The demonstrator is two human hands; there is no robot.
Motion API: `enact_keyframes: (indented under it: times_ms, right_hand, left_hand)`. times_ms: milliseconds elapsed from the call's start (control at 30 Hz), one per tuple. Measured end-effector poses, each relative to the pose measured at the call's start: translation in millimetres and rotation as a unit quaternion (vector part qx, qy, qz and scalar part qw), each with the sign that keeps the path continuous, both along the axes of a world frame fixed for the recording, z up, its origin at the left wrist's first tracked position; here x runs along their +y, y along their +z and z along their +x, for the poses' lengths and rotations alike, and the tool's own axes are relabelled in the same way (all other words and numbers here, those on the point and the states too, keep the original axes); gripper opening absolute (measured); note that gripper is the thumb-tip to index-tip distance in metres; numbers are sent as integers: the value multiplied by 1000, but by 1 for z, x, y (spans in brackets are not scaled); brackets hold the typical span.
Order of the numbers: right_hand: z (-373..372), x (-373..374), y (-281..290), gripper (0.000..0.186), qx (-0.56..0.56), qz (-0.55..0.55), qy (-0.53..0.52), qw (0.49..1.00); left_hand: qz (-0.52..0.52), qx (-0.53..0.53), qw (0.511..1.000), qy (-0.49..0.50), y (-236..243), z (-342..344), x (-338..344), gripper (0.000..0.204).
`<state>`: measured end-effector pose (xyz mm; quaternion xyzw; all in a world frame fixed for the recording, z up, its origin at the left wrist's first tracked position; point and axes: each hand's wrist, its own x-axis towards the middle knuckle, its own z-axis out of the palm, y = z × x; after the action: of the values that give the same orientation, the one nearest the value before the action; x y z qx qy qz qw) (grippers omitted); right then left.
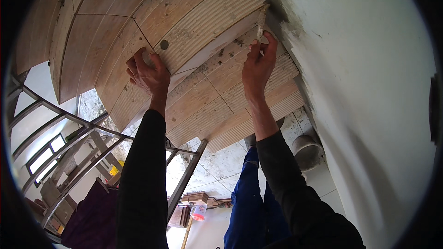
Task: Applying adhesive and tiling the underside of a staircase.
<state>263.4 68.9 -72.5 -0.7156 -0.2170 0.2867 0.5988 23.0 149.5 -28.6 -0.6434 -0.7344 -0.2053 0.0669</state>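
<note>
My left hand [148, 71] rests on the wood-look stair tiles [114, 46], its bent fingers apart near a dark joint and a grooved nosing band [207, 20]. Grey mortar spots dot the tread. In my right hand [257, 71], held near the wall end of the step, is a narrow, pale, mortar-crusted strip [261, 20], pinched between thumb and fingers with its top at the step's edge. Whether it is a tool or a loose piece I cannot tell. Lower steps with similar grooved bands show beneath both hands.
A white wall [360, 64] with grey smears bounds the stairs on the right. A metal railing [64, 116] runs along the left, with purple cloth [92, 207] by it. A grey bucket [308, 156] stands on the floor below, right of my blue-trousered legs [244, 193].
</note>
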Motion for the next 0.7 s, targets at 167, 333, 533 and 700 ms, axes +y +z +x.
enact_keyframes:
  times_ms: [167,333,533,700]
  right_hand:
    - [12,4,-11,34,-43,-23,-4,999]
    - [5,2,1,33,-36,9,-8,999]
    - [11,0,15,31,-54,-1,-1,999]
    - [20,-5,7,31,-71,-15,14,997]
  left_hand:
    - [4,-10,1000,-7,-6,5,2,39]
    - [11,3,1000,-6,-4,-1,2,39]
    - [13,5,1000,-11,-5,-2,3,39]
    - [7,7,1000,-11,-1,2,2,41]
